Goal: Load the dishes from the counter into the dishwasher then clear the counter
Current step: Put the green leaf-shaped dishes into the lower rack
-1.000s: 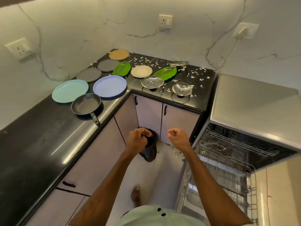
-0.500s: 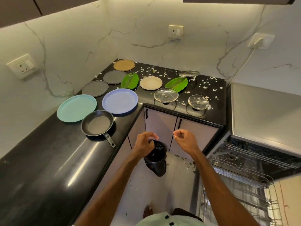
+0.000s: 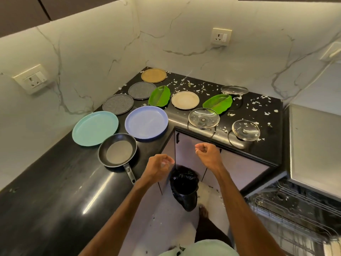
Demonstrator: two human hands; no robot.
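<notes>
Both hands hover in front of the counter corner and hold nothing. My left hand [image 3: 160,167] has loosely curled fingers, just right of the frying pan [image 3: 118,150] handle. My right hand [image 3: 208,155] is curled into a fist below the glass lids [image 3: 203,118] [image 3: 246,130]. On the black counter [image 3: 46,191] lie a teal plate [image 3: 95,128], a blue plate [image 3: 146,122], two grey plates [image 3: 118,104], a tan plate [image 3: 154,75], a cream plate [image 3: 185,100], two green leaf-shaped plates [image 3: 159,96] and a third lid [image 3: 234,90]. The dishwasher [image 3: 295,209] stands open at lower right.
A bin lined with a black bag [image 3: 184,185] stands on the floor between my arms. White and green scraps [image 3: 256,104] litter the right counter and the floor. Cabinet doors [image 3: 190,148] sit under the counter. Wall sockets [image 3: 221,36] are on the marble backsplash.
Both hands have risen toward the counter edge and spread slightly apart. My left fist has loosened. The view has tilted up, showing more wall and less of the dishwasher.
</notes>
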